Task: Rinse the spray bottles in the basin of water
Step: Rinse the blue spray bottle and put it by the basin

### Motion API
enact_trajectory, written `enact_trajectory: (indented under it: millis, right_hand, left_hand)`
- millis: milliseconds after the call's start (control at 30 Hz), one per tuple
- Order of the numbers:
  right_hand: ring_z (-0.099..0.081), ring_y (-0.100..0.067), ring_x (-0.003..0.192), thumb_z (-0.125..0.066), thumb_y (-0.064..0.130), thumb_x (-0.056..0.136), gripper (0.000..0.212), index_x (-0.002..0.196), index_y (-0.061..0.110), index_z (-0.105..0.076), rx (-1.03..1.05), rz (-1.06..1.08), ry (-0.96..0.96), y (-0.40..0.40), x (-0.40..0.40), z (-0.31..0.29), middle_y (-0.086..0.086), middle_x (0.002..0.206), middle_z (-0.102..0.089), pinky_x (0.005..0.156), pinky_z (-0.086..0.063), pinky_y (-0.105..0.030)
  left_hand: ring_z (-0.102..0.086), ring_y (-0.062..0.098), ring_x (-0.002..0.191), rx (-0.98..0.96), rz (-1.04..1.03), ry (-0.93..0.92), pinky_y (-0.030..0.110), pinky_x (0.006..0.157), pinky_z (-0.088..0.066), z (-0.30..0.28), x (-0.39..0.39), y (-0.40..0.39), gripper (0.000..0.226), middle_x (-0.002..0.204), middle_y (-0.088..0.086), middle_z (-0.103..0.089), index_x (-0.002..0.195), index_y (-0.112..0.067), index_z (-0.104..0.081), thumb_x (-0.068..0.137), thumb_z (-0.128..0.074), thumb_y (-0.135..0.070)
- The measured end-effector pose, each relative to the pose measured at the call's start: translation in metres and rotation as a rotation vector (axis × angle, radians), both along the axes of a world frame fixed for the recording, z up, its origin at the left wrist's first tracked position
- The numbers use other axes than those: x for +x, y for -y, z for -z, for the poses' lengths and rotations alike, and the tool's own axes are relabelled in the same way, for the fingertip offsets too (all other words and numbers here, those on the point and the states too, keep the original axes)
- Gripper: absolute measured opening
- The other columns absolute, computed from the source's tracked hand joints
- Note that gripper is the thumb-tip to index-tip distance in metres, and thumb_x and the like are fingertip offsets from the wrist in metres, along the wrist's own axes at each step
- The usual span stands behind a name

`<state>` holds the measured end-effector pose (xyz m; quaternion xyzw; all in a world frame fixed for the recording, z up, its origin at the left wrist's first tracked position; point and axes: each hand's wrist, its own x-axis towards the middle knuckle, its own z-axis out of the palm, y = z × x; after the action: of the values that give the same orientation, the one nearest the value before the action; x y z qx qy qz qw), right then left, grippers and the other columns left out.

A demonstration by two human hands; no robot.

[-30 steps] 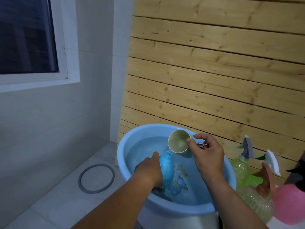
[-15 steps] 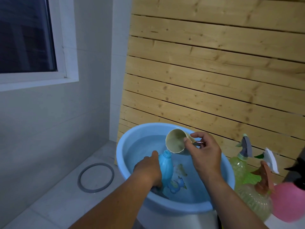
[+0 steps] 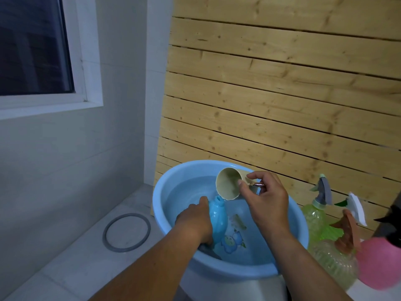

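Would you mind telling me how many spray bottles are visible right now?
4: a blue bottle without sprayer in the basin; beside it, a green bottle, a clear bottle and a pink bottle. Others may be hidden off-frame.

left hand: fingers curled, grip on bottle | right hand: raised, pinch grip on tilted cup

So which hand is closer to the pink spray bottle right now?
Right. The right hand holds the beige cup over the basin, nearer the pink spray bottle; the left hand grips the blue bottle further left.
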<state>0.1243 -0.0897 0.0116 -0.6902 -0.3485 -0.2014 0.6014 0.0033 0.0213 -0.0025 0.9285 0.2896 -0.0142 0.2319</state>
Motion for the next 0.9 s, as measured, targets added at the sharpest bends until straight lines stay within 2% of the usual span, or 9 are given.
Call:
enact_trajectory:
  millis: [200,367,633,900]
  right_hand:
    - [-0.052,0.002,0.071,-0.082,0.019,0.074,0.025,0.080,0.035,-0.063,0.000,0.014,0.037,0.0002,-0.0003,-0.0011,0.018,0.087,-0.059,0.062,-0.038,-0.006]
    - [-0.051,0.001,0.072,-0.081,0.020,0.074,0.024,0.079,0.034,-0.062,-0.010,0.028,0.066,0.0010,-0.0023,-0.0031,0.017,0.086,-0.058,0.063,-0.037,-0.006]
    - [-0.054,-0.001,0.077,-0.081,0.019,0.075,0.021,0.083,0.029,-0.064,-0.052,0.031,0.118,0.0013,-0.0055,-0.0039,0.014,0.087,-0.058,0.066,-0.037,-0.005]
    - [-0.054,0.004,0.079,-0.081,0.019,0.076,0.019,0.085,0.025,-0.065,-0.086,0.073,0.192,0.0009,-0.0058,-0.0046,0.011,0.087,-0.057,0.065,-0.037,-0.004]
  left_hand:
    - [-0.059,0.026,0.099,-0.012,0.003,0.005,0.037,0.078,-0.051,0.0015,0.0004,-0.0008,0.079,0.112,0.006,-0.055,0.125,-0.021,-0.031,0.067,-0.084,-0.019]
    - [-0.055,0.022,0.090,-0.004,-0.005,0.004,0.033,0.069,-0.046,0.0021,0.0010,-0.0008,0.078,0.108,0.004,-0.054,0.123,-0.022,-0.031,0.066,-0.084,-0.019]
    - [-0.059,0.024,0.094,-0.005,-0.013,-0.001,0.033,0.069,-0.048,0.0026,0.0022,-0.0010,0.077,0.108,0.005,-0.055,0.123,-0.023,-0.031,0.067,-0.084,-0.018]
    - [-0.057,0.023,0.090,-0.007,-0.021,0.016,0.034,0.071,-0.050,0.0010,0.0018,-0.0010,0.079,0.106,0.003,-0.054,0.123,-0.024,-0.031,0.065,-0.085,-0.021]
